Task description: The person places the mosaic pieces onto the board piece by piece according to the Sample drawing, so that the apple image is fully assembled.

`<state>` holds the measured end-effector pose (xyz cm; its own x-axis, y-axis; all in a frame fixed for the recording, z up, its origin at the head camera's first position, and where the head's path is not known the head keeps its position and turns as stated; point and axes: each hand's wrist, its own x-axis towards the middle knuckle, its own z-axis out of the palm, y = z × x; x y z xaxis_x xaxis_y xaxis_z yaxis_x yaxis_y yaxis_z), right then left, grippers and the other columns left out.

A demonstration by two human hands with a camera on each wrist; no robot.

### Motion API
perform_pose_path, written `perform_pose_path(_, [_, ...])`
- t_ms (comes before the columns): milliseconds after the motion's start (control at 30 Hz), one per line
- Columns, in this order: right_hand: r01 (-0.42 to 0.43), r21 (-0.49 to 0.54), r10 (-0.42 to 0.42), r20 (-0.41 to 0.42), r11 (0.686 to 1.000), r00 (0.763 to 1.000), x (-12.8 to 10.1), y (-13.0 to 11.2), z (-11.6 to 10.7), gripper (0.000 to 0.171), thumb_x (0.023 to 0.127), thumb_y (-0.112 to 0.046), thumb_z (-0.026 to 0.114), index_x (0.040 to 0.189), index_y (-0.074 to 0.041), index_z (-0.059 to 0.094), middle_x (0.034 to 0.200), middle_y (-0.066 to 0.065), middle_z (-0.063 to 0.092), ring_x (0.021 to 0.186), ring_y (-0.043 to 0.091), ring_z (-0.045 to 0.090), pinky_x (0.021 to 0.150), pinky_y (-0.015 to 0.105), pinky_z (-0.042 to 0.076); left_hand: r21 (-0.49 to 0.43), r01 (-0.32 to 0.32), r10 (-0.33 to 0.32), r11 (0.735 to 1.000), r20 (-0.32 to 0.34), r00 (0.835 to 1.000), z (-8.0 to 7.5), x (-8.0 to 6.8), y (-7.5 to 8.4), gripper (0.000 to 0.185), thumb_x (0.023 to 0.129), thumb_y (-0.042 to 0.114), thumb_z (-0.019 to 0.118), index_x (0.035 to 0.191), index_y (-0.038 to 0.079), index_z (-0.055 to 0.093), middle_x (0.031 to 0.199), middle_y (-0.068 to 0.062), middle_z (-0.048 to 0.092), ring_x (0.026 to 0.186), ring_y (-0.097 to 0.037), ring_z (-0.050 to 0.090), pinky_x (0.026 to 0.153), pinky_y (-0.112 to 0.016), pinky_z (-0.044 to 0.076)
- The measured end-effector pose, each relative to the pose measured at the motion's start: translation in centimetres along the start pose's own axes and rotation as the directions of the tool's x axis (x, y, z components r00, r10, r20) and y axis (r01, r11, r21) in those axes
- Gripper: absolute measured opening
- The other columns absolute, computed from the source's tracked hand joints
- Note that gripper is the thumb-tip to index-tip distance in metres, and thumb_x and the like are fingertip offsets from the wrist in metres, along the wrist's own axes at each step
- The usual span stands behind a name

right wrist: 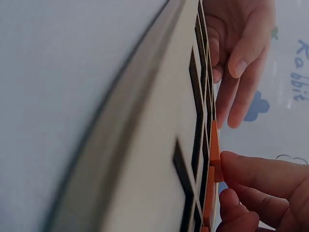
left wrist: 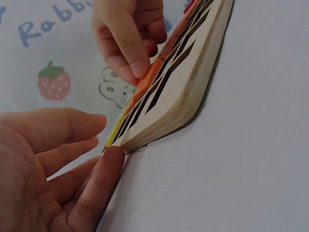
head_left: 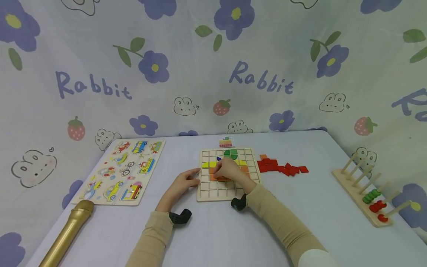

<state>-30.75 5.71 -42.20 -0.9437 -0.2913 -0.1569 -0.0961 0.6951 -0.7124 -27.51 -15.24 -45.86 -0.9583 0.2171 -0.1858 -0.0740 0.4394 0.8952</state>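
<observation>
A square wooden grid board lies in front of me, holding yellow tiles, orange tiles and rounded green tiles. My right hand reaches over it, pinching an orange tile at the left part of the orange rows. That tile sits slightly raised above its neighbours in the right wrist view. A dark blue piece shows partly behind the right hand. My left hand is at the board's left edge, fingers loosely bent, one fingertip at its corner in the left wrist view.
Red tiles lie scattered right of the board, with an orange one behind them. A pattern card is beyond the board. A vehicle puzzle and gold microphone lie left; a peg rack with beads stands right.
</observation>
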Motion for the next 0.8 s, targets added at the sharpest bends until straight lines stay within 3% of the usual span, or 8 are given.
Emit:
perform_pose_path(133, [-0.011, -0.064, 0.011, 0.005, 0.998, 1.0, 0.0, -0.1, 0.1, 0.008, 0.074, -0.018, 0.076, 0.075, -0.014, 0.069, 0.07, -0.003, 0.06, 0.058, 0.011, 0.049, 0.053, 0.024, 0.039, 0.001, 0.001, -0.001, 1.0, -0.001, 1.0, 0.0, -0.1, 0.1, 0.053, 0.084, 0.02, 0.064, 0.135, 0.017, 0.049, 0.091, -0.006, 0.062, 0.079, -0.016, 0.055, 0.068, -0.03, 0.037])
perform_pose_path(433, [0.002, -0.101, -0.001, 0.016, 0.995, 1.0, 0.1, -0.3, 0.0, 0.014, 0.075, -0.02, 0.076, 0.074, -0.014, 0.064, 0.074, -0.003, 0.059, 0.066, 0.013, 0.048, 0.059, 0.025, 0.037, -0.002, -0.003, 0.003, 1.0, -0.004, 1.0, 0.0, 0.0, 0.1, 0.054, 0.084, 0.02, 0.064, 0.135, 0.018, 0.049, 0.091, -0.006, 0.061, 0.079, -0.017, 0.054, 0.068, -0.03, 0.037])
perform_pose_path(600, [0.01, 0.036, -0.01, 0.003, 0.999, 1.0, -0.3, 0.4, -1.3, 0.014, 0.076, -0.019, 0.075, 0.08, -0.011, 0.064, 0.078, 0.002, 0.058, 0.064, 0.016, 0.05, 0.056, 0.027, 0.04, 0.004, 0.016, -0.016, 1.0, -0.007, 1.0, 0.1, 0.1, 0.1, 0.054, 0.084, 0.02, 0.064, 0.136, 0.017, 0.049, 0.092, -0.006, 0.061, 0.079, -0.016, 0.054, 0.068, -0.03, 0.037])
perform_pose_path(800, [-0.022, 0.244, 0.032, -0.036, 0.969, 0.999, -0.7, 3.1, -5.5, 0.018, 0.082, -0.012, 0.068, 0.096, -0.002, 0.063, 0.087, 0.007, 0.058, 0.071, 0.022, 0.051, 0.062, 0.033, 0.047, 0.005, 0.023, -0.023, 1.0, -0.016, 1.0, 0.3, 0.0, 0.3, 0.054, 0.084, 0.019, 0.065, 0.135, 0.018, 0.049, 0.092, -0.006, 0.061, 0.08, -0.017, 0.054, 0.069, -0.03, 0.038])
